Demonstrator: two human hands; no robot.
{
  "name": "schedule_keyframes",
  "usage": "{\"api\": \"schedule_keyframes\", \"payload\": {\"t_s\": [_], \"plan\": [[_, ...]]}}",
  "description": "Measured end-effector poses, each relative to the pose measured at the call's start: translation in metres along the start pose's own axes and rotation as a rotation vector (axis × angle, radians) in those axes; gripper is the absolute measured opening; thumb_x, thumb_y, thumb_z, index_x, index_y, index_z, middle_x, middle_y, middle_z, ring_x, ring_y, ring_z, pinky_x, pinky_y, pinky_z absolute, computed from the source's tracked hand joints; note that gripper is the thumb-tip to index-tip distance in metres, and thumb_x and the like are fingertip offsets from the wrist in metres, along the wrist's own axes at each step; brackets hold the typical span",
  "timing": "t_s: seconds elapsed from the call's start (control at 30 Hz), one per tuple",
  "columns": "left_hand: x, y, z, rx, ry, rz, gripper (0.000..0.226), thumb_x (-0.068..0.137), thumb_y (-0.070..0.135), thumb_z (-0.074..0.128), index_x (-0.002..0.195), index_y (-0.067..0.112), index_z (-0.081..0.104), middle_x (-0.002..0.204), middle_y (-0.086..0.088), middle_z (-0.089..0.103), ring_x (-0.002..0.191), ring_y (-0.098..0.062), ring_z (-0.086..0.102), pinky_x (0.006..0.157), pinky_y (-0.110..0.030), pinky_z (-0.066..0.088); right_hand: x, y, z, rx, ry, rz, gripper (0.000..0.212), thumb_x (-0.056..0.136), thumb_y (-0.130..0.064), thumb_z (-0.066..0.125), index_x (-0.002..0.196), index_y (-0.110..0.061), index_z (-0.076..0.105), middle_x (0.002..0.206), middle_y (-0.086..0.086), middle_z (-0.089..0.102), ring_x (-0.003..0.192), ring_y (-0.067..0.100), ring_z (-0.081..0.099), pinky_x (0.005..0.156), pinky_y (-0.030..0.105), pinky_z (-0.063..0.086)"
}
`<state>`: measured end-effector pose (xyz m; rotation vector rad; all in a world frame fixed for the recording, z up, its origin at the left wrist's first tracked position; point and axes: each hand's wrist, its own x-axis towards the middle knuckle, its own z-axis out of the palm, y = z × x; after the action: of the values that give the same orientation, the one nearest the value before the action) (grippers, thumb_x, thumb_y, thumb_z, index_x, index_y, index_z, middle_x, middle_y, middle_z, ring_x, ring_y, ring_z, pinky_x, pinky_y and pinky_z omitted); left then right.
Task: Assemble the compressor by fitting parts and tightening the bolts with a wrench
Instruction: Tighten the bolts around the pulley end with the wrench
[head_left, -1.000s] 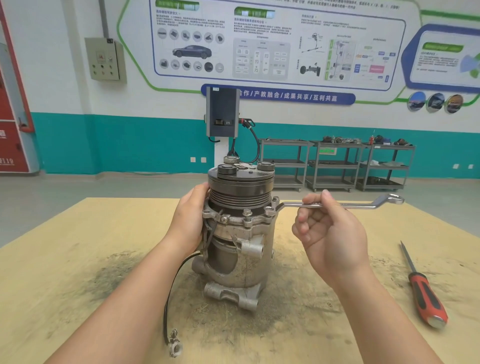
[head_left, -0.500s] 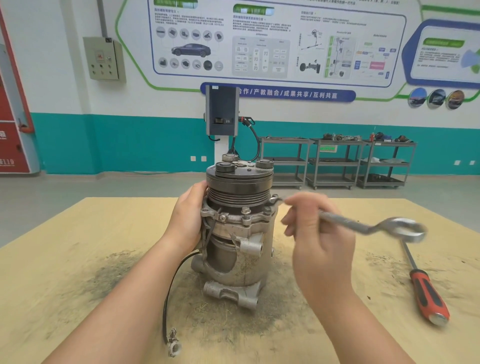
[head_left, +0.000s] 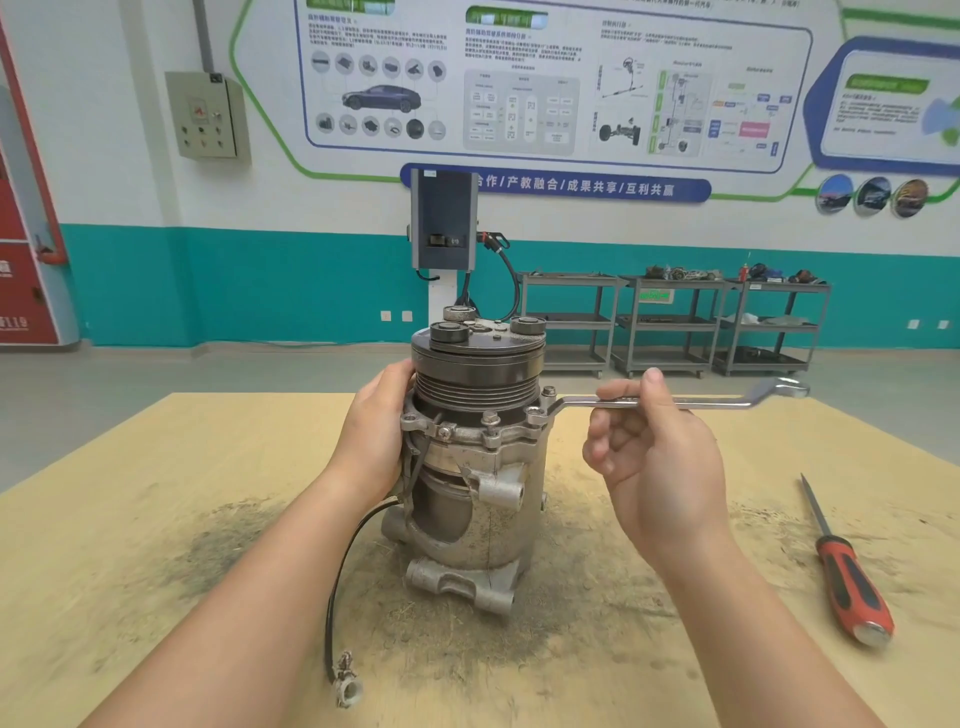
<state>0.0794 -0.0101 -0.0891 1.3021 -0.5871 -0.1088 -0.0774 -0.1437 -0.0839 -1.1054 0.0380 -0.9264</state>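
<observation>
On the far left wall hangs a grey electrical box (head_left: 207, 115), well behind the tan worktable (head_left: 130, 519), whose surface carries a dark smear of grit around the centre. Your left hand (head_left: 375, 431) is wrapped against the left flank of the compressor (head_left: 475, 467), fingers curved round the housing just below the grooved pulley (head_left: 475, 382), thumb up near the pulley's edge; it grips the body. A black cable (head_left: 343, 566) leaves the compressor's left side under that hand and loops down to a pale connector (head_left: 347, 686) lying on the table near you. The compressor stands upright at the table's middle, clutch plate on top, mounting lugs at the base resting on the table. Bolts (head_left: 490, 418) stand along the flange under the pulley. The ring end of the wrench (head_left: 675, 401) sits over the bolt at the flange's right front corner; its shank runs level to the right, the far ring end free in the air. Your right hand (head_left: 660, 457) pinches the shank between thumb and forefinger near its middle, palm turned toward you, the remaining fingers loosely curled beneath and not touching the tool. Further right, a screwdriver (head_left: 844, 571) with a red and black handle lies flat on the table, well apart from the compressor, blade pointing away from you. Grey shelf carts (head_left: 675, 322) stand against the teal wall behind.
</observation>
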Motion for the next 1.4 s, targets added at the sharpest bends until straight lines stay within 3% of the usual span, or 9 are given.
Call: {"api": "schedule_keyframes", "payload": {"t_s": [0.17, 0.27, 0.37, 0.53, 0.67, 0.87, 1.0, 1.2, 1.4], "plan": [[0.002, -0.003, -0.001, 0.0, -0.007, -0.002, 0.05, 0.102, 0.038, 0.034, 0.076, 0.032, 0.076, 0.092, -0.002, 0.075, 0.095, -0.02, 0.068, 0.078, -0.036, 0.047, -0.027, 0.023, 0.017, -0.543, -0.171, -0.72, 0.037, 0.099, -0.042, 0.047, 0.083, -0.015, 0.066, 0.069, -0.008, 0.062, 0.063, 0.003, 0.056, 0.058, 0.014, 0.044], [0.002, -0.003, -0.001, -0.005, 0.001, 0.007, 0.048, 0.1, 0.037, 0.037, 0.073, 0.031, 0.076, 0.088, -0.003, 0.075, 0.09, -0.021, 0.068, 0.075, -0.037, 0.048, -0.029, 0.027, 0.02, -0.799, -0.282, -0.874, 0.044, 0.094, -0.045, 0.052, 0.083, -0.006, 0.069, 0.07, -0.003, 0.059, 0.061, 0.005, 0.049, 0.059, 0.013, 0.041], [0.001, -0.002, -0.001, -0.007, -0.007, 0.009, 0.05, 0.101, 0.035, 0.036, 0.073, 0.031, 0.076, 0.087, -0.002, 0.075, 0.087, -0.017, 0.069, 0.073, -0.035, 0.048, -0.028, 0.021, 0.019, -0.739, -0.233, -0.837, 0.037, 0.099, -0.04, 0.046, 0.086, -0.012, 0.066, 0.071, -0.007, 0.061, 0.064, 0.004, 0.054, 0.058, 0.015, 0.045], [0.001, -0.001, -0.001, -0.016, -0.016, 0.012, 0.049, 0.101, 0.032, 0.036, 0.073, 0.027, 0.076, 0.09, -0.004, 0.075, 0.086, -0.014, 0.069, 0.072, -0.032, 0.047, -0.019, 0.002, 0.014, -0.198, 0.051, -0.34, 0.045, 0.099, -0.05, 0.038, 0.071, -0.026, 0.064, 0.057, -0.004, 0.056, 0.051, 0.009, 0.051, 0.049, 0.02, 0.041], [0.001, 0.001, -0.001, -0.037, -0.024, 0.004, 0.046, 0.101, 0.031, 0.037, 0.076, 0.023, 0.074, 0.088, -0.005, 0.075, 0.081, -0.012, 0.07, 0.068, -0.031, 0.048, -0.01, -0.001, 0.012, 0.039, 0.039, -0.068, 0.04, 0.085, -0.05, 0.045, 0.073, -0.016, 0.062, 0.054, 0.001, 0.054, 0.046, 0.013, 0.047, 0.043, 0.021, 0.037], [0.0, 0.001, -0.001, -0.057, -0.032, 0.009, 0.051, 0.1, 0.029, 0.036, 0.069, 0.027, 0.076, 0.085, -0.004, 0.075, 0.08, -0.012, 0.07, 0.068, -0.031, 0.048, 0.0, -0.003, 0.003, 0.117, -0.01, 0.081, 0.042, 0.101, -0.037, 0.038, 0.077, -0.011, 0.06, 0.055, 0.003, 0.053, 0.046, 0.013, 0.046, 0.041, 0.021, 0.036], [0.002, -0.001, -0.002, -0.05, -0.031, 0.001, 0.048, 0.099, 0.031, 0.037, 0.072, 0.026, 0.076, 0.089, -0.006, 0.075, 0.084, -0.016, 0.07, 0.072, -0.033, 0.049, -0.007, 0.0, 0.007, -0.037, 0.018, -0.044, 0.042, 0.096, -0.047, 0.041, 0.072, -0.019, 0.063, 0.054, -0.001, 0.053, 0.047, 0.012, 0.047, 0.043, 0.019, 0.036], [0.004, -0.003, -0.002, -0.07, -0.022, 0.016, 0.046, 0.097, 0.03, 0.04, 0.069, 0.026, 0.076, 0.082, -0.003, 0.075, 0.079, -0.015, 0.07, 0.068, -0.032, 0.05, -0.031, 0.026, 0.022, -0.691, -0.228, -0.762, 0.036, 0.096, -0.042, 0.049, 0.084, -0.012, 0.065, 0.072, -0.008, 0.06, 0.064, 0.002, 0.053, 0.058, 0.015, 0.044], [0.003, -0.002, -0.003, -0.064, -0.035, 0.002, 0.045, 0.1, 0.032, 0.039, 0.075, 0.025, 0.076, 0.087, -0.005, 0.076, 0.081, -0.015, 0.071, 0.063, -0.027, 0.051, -0.029, 0.018, 0.021, -0.733, -0.245, -0.749, 0.037, 0.098, -0.045, 0.043, 0.086, -0.017, 0.063, 0.073, -0.014, 0.059, 0.067, 0.001, 0.056, 0.061, 0.013, 0.043]]}}
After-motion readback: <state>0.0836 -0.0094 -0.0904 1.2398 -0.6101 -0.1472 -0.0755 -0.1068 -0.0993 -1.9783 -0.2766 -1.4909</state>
